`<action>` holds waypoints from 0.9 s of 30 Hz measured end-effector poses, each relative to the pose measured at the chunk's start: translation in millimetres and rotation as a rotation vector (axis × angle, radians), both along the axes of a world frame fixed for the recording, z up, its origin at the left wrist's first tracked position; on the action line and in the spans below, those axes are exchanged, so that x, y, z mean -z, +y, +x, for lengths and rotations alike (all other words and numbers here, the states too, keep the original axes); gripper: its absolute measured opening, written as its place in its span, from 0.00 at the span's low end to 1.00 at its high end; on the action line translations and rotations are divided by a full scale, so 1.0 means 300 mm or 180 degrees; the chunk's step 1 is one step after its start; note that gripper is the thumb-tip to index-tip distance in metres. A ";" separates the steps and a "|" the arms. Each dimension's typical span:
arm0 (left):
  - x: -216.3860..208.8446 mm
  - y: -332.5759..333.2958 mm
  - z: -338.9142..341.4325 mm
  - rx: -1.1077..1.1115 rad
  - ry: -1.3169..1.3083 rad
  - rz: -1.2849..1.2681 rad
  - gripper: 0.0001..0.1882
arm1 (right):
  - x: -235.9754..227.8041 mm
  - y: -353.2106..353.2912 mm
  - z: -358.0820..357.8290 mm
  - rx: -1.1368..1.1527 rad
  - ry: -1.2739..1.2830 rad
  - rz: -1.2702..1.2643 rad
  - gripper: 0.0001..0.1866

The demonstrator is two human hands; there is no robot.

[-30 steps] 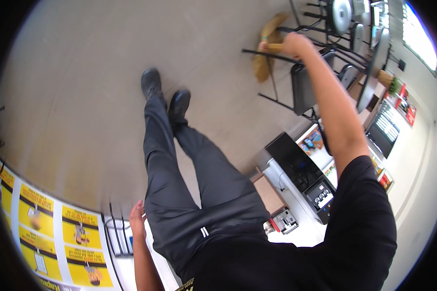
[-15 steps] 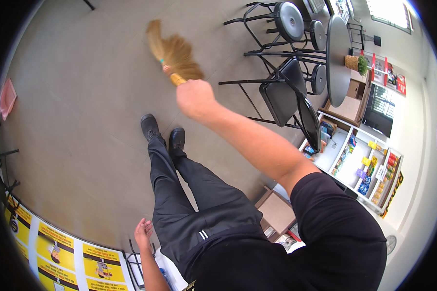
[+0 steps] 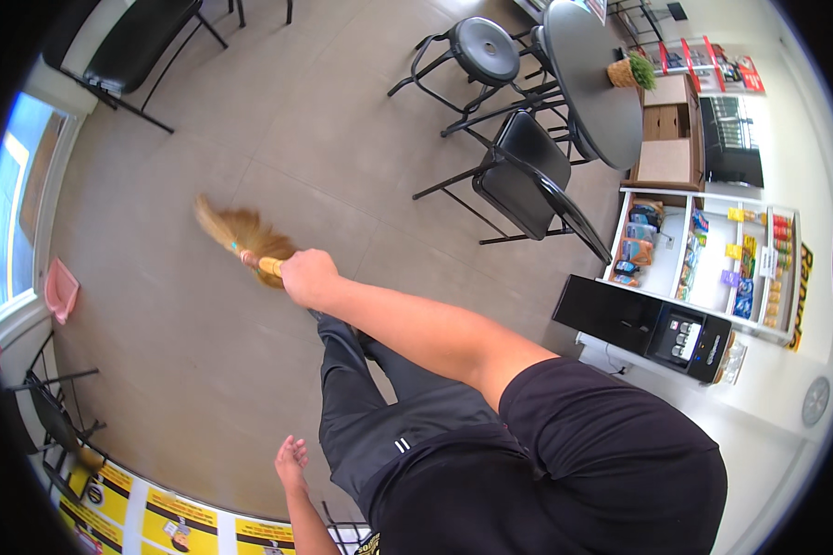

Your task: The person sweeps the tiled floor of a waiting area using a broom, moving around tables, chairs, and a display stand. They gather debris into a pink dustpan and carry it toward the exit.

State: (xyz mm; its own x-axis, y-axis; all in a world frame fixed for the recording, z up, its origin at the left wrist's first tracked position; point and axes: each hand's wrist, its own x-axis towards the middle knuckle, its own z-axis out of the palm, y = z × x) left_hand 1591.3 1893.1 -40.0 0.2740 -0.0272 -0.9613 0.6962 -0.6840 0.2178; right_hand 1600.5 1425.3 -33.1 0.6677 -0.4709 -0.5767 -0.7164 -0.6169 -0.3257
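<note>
My right hand [image 3: 309, 278], on a stretched-out arm, is closed round the yellow handle of a soft grass broom [image 3: 248, 229]. The broom's tan bristles fan out to the left, low over the grey tiled floor [image 3: 157, 305]; whether they touch it I cannot tell. My left hand [image 3: 292, 460] hangs at my left side with its fingers loosely apart, and nothing shows in it. A pink dustpan [image 3: 62, 290] lies by the left wall, well away from both hands.
To the right stand a black folding chair [image 3: 528, 176], a round stool [image 3: 484, 53] and a round table [image 3: 588, 79]. Shelves of snacks [image 3: 685, 250] and a black machine [image 3: 643, 328] line the right wall. More black chairs [image 3: 143, 46] stand at the far left.
My right hand and the broom have swung left and toward me. My view has turned, bringing the left door or window and the black machine into sight. My left hand still hangs free.
</note>
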 end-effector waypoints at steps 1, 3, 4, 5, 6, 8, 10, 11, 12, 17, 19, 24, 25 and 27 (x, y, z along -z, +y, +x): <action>-0.001 0.004 0.019 0.0068 -0.0020 0.0001 0.22 | -0.029 0.000 -0.028 0.0001 -0.0058 -0.0001 0.09; 0.009 -0.015 0.024 0.0217 -0.0021 -0.0008 0.21 | -0.062 -0.003 -0.142 0.0147 -0.0221 -0.0021 0.09; 0.005 -0.024 0.030 0.0276 -0.0030 0.0001 0.21 | -0.112 -0.004 -0.191 0.0157 -0.0245 0.0002 0.09; 0.012 -0.043 0.026 0.0344 -0.0023 0.0003 0.21 | -0.166 -0.010 -0.267 0.0174 -0.0253 0.0015 0.09; 0.028 -0.064 0.020 0.0447 -0.0013 -0.0093 0.21 | -0.195 0.004 -0.346 0.0215 -0.0280 -0.0086 0.09; 0.031 -0.042 0.020 0.0533 -0.0102 -0.0115 0.22 | -0.276 0.025 -0.460 0.0334 -0.0387 -0.0009 0.10; 0.019 -0.057 0.034 0.0711 -0.0192 -0.0104 0.20 | -0.376 0.078 -0.608 0.0485 -0.0448 0.0182 0.15; 0.031 -0.088 0.031 0.0565 -0.0239 -0.0306 0.19 | -0.398 0.094 -0.713 0.0660 -0.0218 0.0253 0.22; 0.061 -0.060 0.049 0.0871 -0.0384 -0.0337 0.20 | -0.440 0.121 -0.809 0.0698 -0.0352 0.0379 0.24; -0.081 -0.392 -0.040 0.1531 -0.0430 -0.0565 0.22 | -0.645 0.234 -1.355 0.1697 -0.0428 0.0632 0.30; -0.106 -0.422 -0.126 0.1780 -0.0619 -0.0606 0.21 | -0.673 0.312 -1.581 0.2007 -0.0493 0.0796 0.30; -0.135 -0.451 -0.469 0.2724 -0.0657 -0.0704 0.21 | -0.731 0.546 -2.233 0.2704 -0.0632 0.1029 0.31; -0.141 -0.490 -0.535 0.3056 -0.0652 -0.0765 0.22 | -0.741 0.608 -2.370 0.2797 -0.0514 0.0905 0.31; -0.152 -0.565 -0.684 0.3559 -0.0582 -0.0680 0.22 | -0.805 0.717 -2.582 0.3215 -0.0180 0.0974 0.31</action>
State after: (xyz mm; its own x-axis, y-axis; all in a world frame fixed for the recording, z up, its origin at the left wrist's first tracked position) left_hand 1386.2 1723.6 5.5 0.1290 -0.5001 -0.8563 -0.3297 -0.8360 0.4386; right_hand 826.0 1640.4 208.6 0.0765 -0.6628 -0.7449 -0.8303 0.3713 -0.4156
